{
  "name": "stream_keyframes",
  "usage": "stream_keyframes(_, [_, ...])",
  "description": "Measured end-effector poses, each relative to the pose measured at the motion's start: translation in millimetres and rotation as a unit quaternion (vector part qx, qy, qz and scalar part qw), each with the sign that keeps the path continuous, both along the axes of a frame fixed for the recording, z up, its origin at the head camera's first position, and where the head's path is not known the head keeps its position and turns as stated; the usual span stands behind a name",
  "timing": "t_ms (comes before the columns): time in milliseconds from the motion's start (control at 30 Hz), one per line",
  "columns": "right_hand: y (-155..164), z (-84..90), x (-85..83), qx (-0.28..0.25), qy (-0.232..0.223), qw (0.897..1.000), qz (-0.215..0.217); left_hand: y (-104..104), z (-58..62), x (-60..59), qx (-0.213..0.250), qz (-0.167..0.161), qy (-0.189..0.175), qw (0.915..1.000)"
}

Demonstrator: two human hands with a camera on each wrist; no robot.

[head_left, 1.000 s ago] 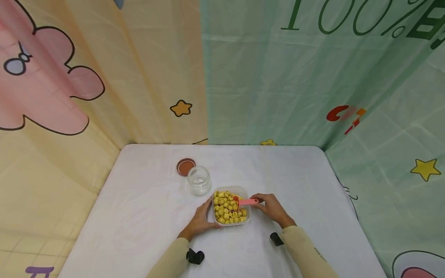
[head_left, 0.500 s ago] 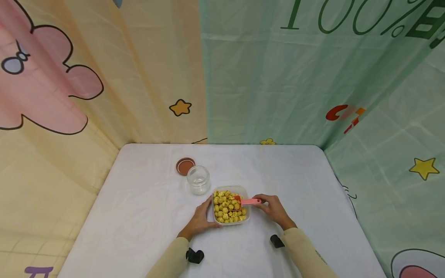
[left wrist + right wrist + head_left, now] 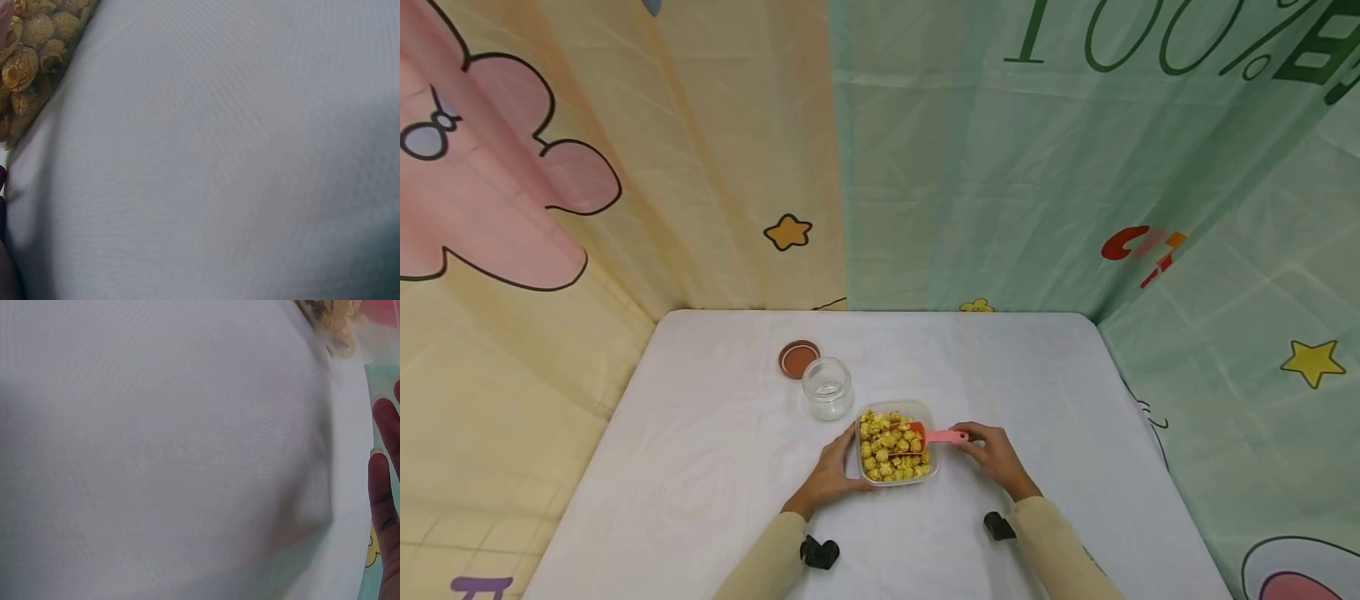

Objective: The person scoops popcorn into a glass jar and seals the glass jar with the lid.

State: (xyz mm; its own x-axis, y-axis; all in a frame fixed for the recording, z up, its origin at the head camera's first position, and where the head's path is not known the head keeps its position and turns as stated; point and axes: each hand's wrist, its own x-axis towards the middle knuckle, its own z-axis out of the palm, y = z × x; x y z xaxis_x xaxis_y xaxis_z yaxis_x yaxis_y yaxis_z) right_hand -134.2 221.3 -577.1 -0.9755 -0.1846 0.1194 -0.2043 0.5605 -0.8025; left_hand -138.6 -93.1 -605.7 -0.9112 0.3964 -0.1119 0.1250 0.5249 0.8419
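Observation:
A clear plastic container full of yellow popcorn stands near the table's front middle. My left hand grips its left wall. My right hand pinches the handle of a pink scoop, whose bowl lies in the popcorn at the container's right side. An open, empty glass jar stands just behind the container to the left, with its brown lid lying beside it. The left wrist view catches popcorn through the container wall. In the right wrist view, two fingers show at the right edge.
A white cloth covers the table, which is bare to the left, right and back of the objects. Printed curtains close off the back and both sides. Black wrist cameras sit on my forearms.
My right hand and the scoop have shifted slightly to the right within the container. The left hand, the jar and the lid have not moved.

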Motion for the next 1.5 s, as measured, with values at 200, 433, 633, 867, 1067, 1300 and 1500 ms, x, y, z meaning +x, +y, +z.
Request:
stream_keyframes(200, [3, -3.0, 2.8, -0.021, -0.001, 1.0, -0.01, 0, 0.4, 0.7, -0.004, 0.002, -0.002, 1.0])
stream_keyframes(433, [4, 1.1, 4.0, -0.039, -0.001, 0.999, -0.024, -1, -1.0, 0.6, -0.009, -0.003, 0.007, 0.9999])
stream_keyframes(633, [-3, 31.7, 10.6, -0.042, -0.011, 0.999, -0.03, -1, -2.0, 0.3, -0.006, -0.001, 0.002, 1.0])
stream_keyframes(867, [0, 26.6, 6.9, -0.046, -0.019, 0.998, -0.036, 0, 0.1, 1.5, -0.003, 0.011, -0.007, 0.9999])
stream_keyframes(1067, [9, 5.3, -0.2, -0.063, -0.011, 0.997, -0.04, 0, -1.0, 1.6, -0.002, 0.018, -0.008, 0.9998])
stream_keyframes(1300, [5, 7.5, -2.6, -0.05, -0.009, 0.997, -0.052, -6, -3.0, 1.5, 0.022, 0.023, -0.005, 0.9995])
stream_keyframes(1500, [-1, 9.9, -3.6, -0.05, -0.014, 0.996, -0.072, -17, -3.8, 5.0, 0.034, 0.028, 0.015, 0.9989])
